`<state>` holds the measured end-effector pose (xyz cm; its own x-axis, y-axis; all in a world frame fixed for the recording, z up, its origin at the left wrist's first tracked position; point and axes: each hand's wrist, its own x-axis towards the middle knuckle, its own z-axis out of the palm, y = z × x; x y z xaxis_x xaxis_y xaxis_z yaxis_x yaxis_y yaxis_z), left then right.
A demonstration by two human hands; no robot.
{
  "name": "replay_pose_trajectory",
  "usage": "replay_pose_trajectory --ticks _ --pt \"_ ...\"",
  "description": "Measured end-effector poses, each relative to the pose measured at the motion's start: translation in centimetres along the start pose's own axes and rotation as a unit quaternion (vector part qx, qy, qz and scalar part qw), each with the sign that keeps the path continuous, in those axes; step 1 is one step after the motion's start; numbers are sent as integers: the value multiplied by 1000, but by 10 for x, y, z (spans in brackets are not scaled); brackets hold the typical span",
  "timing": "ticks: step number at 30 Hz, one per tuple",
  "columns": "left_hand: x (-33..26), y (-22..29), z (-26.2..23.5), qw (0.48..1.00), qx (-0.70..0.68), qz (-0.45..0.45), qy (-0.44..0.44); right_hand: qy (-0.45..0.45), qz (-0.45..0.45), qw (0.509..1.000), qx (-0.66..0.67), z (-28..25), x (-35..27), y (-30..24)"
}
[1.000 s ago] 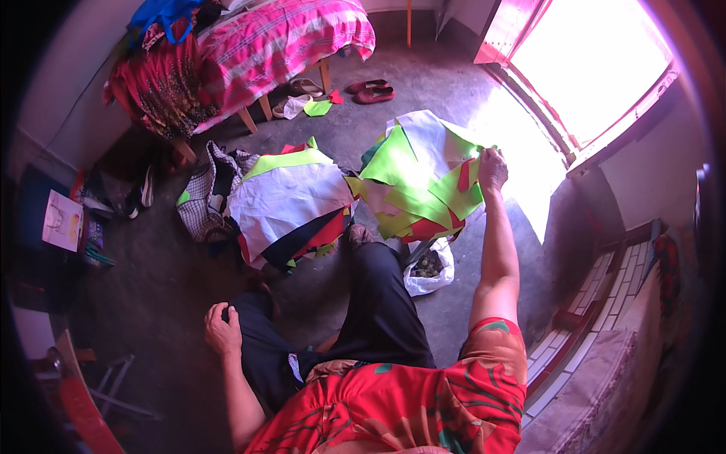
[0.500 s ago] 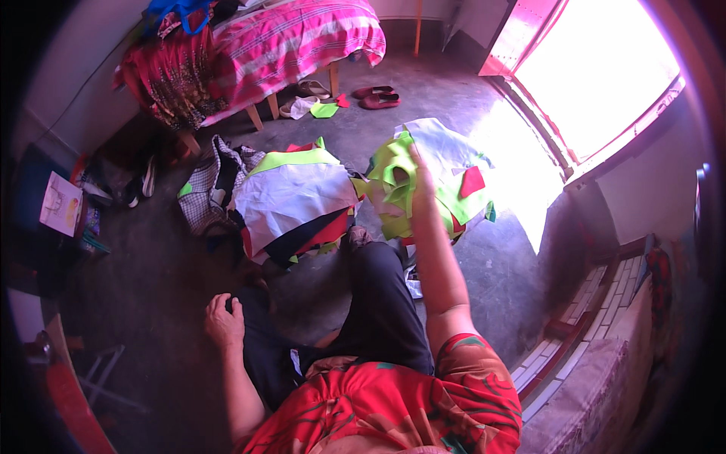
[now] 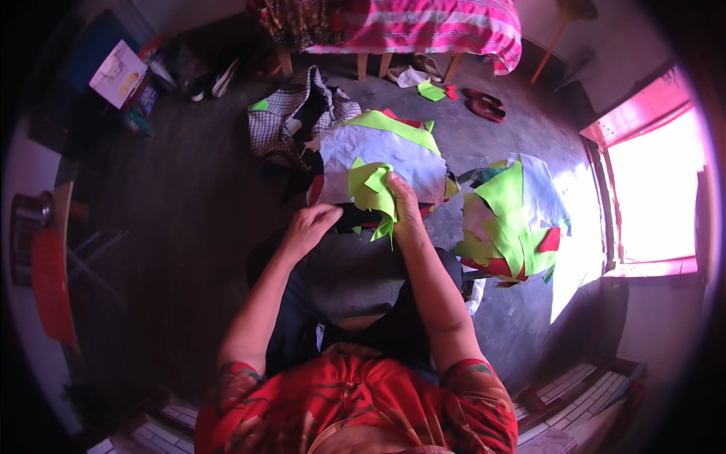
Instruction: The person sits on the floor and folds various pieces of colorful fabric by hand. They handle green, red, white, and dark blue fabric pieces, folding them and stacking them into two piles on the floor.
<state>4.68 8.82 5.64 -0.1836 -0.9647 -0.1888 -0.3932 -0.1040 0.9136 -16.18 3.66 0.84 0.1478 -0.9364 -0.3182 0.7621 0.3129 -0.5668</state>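
Note:
In my right hand [image 3: 406,208] is a bunch of lime-green fabric scraps [image 3: 374,189], gripped with the thumb on top and drooping toward my lap. My left hand [image 3: 311,228] is beside it with its fingers curled together; no cloth shows in them. Just beyond both hands lies a round heap of fabric [image 3: 378,147] with a white piece on top and lime, red and black pieces around it. A second heap [image 3: 503,227], lime, white and red, rests on the floor to the right.
A checked cloth [image 3: 280,125] lies crumpled behind the near heap. Dark red shoes [image 3: 484,104] and a loose lime scrap [image 3: 431,91] are by a bed with a pink striped cover [image 3: 431,26]. Sunlight enters through a doorway [image 3: 654,189] at right. A red object [image 3: 51,284] stands far left.
My right hand has left the right heap with lime scraps and come over in front of the white-topped heap. My left hand has risen from my thigh toward it. The view has turned.

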Motion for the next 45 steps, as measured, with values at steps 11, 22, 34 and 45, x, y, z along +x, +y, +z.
replay_pose_trajectory --ticks 11,22,34,45 --pt "97 -33 46 988 -138 6 67 19 -48 983 -175 17 6 2" --pt "99 18 26 975 -118 191 -1 24 -58 996 -67 16 15 -14" --pt "101 9 36 969 -140 191 74 10 -55 993 -102 21 16 -6" --pt "105 2 40 932 75 344 90 27 -24 994 -99 10 19 -5"
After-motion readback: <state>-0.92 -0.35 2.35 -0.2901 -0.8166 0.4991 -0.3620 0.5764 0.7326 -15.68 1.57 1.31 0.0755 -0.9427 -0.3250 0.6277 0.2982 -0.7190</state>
